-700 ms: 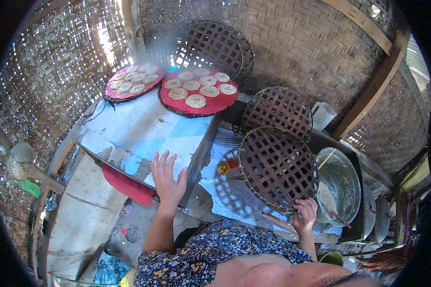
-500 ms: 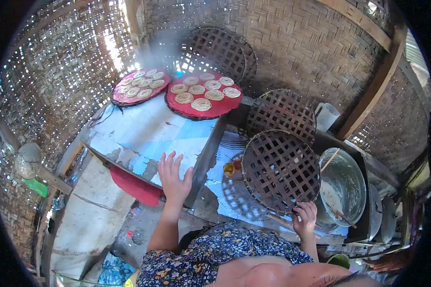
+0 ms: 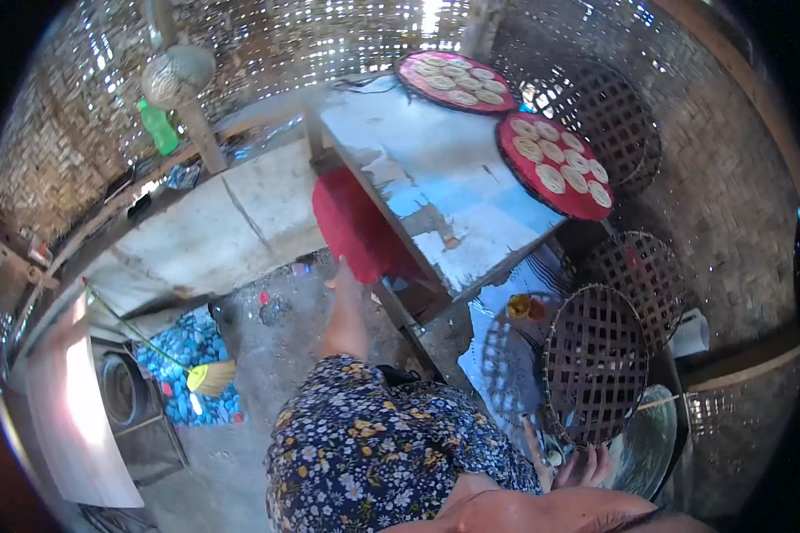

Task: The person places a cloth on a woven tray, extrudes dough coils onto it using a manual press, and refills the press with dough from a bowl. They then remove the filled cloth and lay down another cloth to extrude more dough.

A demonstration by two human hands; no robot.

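Observation:
My left hand [image 3: 343, 274] reaches low under the table, at the lower edge of a round red sheet [image 3: 351, 218]. Most of its fingers are blurred or hidden, so I cannot tell whether it grips the sheet. Down by my body on the right, my right hand [image 3: 585, 465] has its fingers curled at the near rim of a round woven bamboo tray [image 3: 596, 364] with an open lattice. That tray stands tilted beside a large metal basin [image 3: 644, 453]. On the table [image 3: 400, 178] sit two red-covered round trays, one nearer [image 3: 526, 178] and one farther [image 3: 458, 101], bearing several pale noodle-like coils.
More lattice trays [image 3: 638, 275] lean near the woven wall. A white jug [image 3: 690, 334] stands at the right, and small yellow containers [image 3: 518, 306] sit on a pale cloth [image 3: 489, 342]. At left are a broom [image 3: 212, 377], a blue patterned mat [image 3: 182, 342] and a green bottle [image 3: 157, 129].
The view has swung left and down. My left hand has gone from raised with fingers spread above the table's edge to the red sheet below. My right hand stays at the lattice tray's rim.

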